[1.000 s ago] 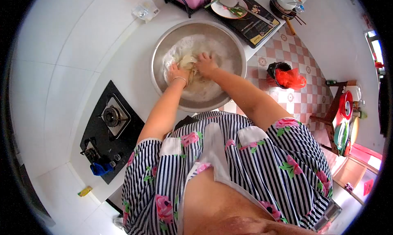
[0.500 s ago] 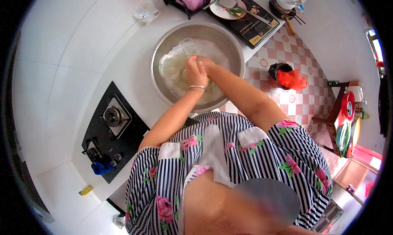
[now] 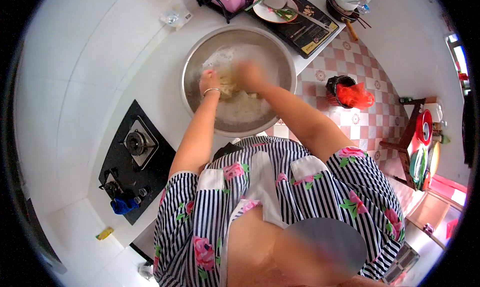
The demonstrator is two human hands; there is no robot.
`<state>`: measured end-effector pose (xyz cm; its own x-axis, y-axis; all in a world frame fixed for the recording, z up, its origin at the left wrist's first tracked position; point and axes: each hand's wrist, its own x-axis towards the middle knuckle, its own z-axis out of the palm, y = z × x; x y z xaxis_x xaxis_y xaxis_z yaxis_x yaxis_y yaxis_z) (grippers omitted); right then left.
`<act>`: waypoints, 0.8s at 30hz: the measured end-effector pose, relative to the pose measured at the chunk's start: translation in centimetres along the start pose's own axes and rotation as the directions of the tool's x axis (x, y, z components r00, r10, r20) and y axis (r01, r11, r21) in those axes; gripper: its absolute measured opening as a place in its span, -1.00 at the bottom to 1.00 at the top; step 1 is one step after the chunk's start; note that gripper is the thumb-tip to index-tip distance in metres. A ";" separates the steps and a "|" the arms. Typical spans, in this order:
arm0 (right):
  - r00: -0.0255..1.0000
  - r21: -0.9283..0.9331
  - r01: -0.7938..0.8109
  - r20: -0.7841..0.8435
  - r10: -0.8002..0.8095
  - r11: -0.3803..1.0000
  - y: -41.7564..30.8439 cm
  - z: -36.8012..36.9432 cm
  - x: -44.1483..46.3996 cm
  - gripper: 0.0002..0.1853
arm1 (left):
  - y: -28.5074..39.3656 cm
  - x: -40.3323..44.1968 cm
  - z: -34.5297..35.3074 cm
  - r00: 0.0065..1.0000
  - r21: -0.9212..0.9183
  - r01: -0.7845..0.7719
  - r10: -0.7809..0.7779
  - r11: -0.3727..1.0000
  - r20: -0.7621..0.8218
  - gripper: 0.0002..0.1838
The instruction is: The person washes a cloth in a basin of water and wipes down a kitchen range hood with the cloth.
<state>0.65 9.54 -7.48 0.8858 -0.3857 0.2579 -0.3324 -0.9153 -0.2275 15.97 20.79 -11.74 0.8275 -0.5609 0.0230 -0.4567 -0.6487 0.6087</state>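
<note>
A wide metal basin (image 3: 188,94) stands on the counter in front of me, with white flour (image 3: 240,114) spread over its bottom and up its side. Between my hands lies a pale yellowish, shaggy lump of dough (image 3: 228,88). My left hand (image 3: 209,81), with a silver bangle at the wrist, is at the dough's left edge, fingers curled in against it. On the dough's right side is my right hand (image 3: 248,76); motion smears its fingers, so their pose is unclear.
A gas hob (image 3: 137,147) with a blue cloth (image 3: 125,205) lies left. Behind the basin are an induction cooker (image 3: 312,42), a plate (image 3: 275,11) with a spatula, and a black rack (image 3: 207,4). A bin with a red bag (image 3: 354,95) stands on the floor, right.
My hands were together in the middle of the basin. They have come apart, the left one moving left, and more of the dough shows between them.
</note>
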 end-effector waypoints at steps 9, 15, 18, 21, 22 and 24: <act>0.990 0.342 -0.040 -0.114 0.083 0.939 -3.6 -6.0 -1.6 -0.75 | 5.3 -6.4 -2.6 0.983 0.328 -0.136 0.087 0.935 0.160 -0.36; 0.946 0.607 -0.283 0.052 0.319 0.742 -2.6 -4.7 -1.1 -0.79 | 4.0 -3.7 0.2 0.984 0.003 0.137 -0.137 0.991 0.112 -0.36; 0.829 0.841 -0.504 0.405 0.386 0.198 -2.3 -2.4 0.6 -0.82 | 6.9 -5.9 1.0 0.991 0.002 0.113 -0.112 0.994 -0.078 -0.41; 0.714 0.711 -0.570 0.677 0.181 -0.412 -1.4 -2.3 1.7 -0.84 | 11.9 -9.2 -1.9 0.999 -0.161 0.041 -0.046 0.986 -0.025 -0.46; 0.693 0.620 -0.571 0.715 0.089 -0.538 -1.2 -2.5 1.7 -0.84 | 13.5 -10.0 -3.1 0.999 -0.238 0.031 -0.023 0.971 0.035 -0.47; 0.691 0.593 -0.556 0.719 0.074 -0.582 -1.0 -2.9 1.5 -0.85 | 13.8 -9.5 -2.4 0.996 -0.224 -0.087 0.089 0.971 -0.002 -0.58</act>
<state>1.38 9.55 -4.15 0.8201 -0.2508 -0.5143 -0.1069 0.8159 -0.5683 2.56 18.35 -1.66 0.7844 -0.6154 0.0781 -0.4417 -0.4658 0.7668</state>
